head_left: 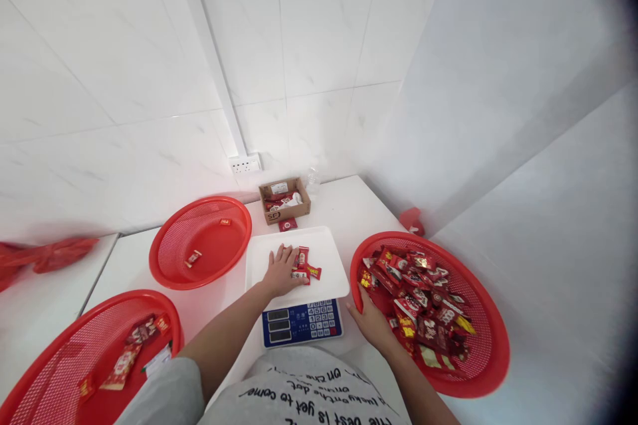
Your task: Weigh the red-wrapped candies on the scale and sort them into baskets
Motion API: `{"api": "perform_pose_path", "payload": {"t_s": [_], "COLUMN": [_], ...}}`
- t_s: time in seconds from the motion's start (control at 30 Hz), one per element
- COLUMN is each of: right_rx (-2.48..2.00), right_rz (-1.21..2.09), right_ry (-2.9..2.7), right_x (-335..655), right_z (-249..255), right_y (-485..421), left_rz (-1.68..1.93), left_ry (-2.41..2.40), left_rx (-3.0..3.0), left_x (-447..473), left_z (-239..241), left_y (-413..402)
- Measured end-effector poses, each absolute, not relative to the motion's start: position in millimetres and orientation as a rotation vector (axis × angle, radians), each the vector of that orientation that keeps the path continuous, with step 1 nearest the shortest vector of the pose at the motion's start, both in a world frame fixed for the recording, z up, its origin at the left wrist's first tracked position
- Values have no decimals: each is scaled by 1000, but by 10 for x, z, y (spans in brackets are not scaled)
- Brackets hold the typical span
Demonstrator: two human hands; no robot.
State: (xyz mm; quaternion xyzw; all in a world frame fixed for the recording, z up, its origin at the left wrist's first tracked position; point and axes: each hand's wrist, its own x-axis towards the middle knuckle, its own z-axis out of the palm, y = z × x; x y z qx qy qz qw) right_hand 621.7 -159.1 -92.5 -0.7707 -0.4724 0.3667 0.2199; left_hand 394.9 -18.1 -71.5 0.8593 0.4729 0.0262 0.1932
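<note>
My left hand lies over the white weighing tray, fingers stretched out and slightly spread. Beside and partly under its fingertips are several small red-wrapped sweets, one with yellow on its wrapper. The tray belongs to a digital scale with a blue keypad panel. My right hand grips the near-left rim of a red plastic basket, thumb outside and fingers over the edge. That basket holds a heap of red, brown and yellow packaged sweets.
Another red basket at the back left holds two small packets. At the front left, a third basket contains several packets. Behind the tray stands a small cardboard box, a red packet before it. A socket is on the tiled wall.
</note>
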Motion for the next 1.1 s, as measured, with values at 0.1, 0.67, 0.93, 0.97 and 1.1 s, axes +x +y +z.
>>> {"api": "perform_pose_path", "payload": {"t_s": [0.1,0.67,0.93,0.97,1.1], "right_rx": [-2128,-2074,-2117,-2116,-2132], "right_rz": [1027,981,1010,1016,1014], "right_ry": [-1300,-1304,-1310,-1311,-1317], "right_x": [6217,6225,6222,6221,6216], "right_z": [-918,-971,-948,-941,-919], "right_y": [-1592,-1600,-1590,-1589,-1587], "left_rz": [135,424,809,783,654], "left_ry": [1325,1604,2115,2149,2175], "left_rx": [2478,2265,1882,1860,1988], "left_x": [4020,3649,2822,2739,2671], "left_z": [-737,-640,-190,-146,-158], "left_y": [-207,-142,233,268,324]}}
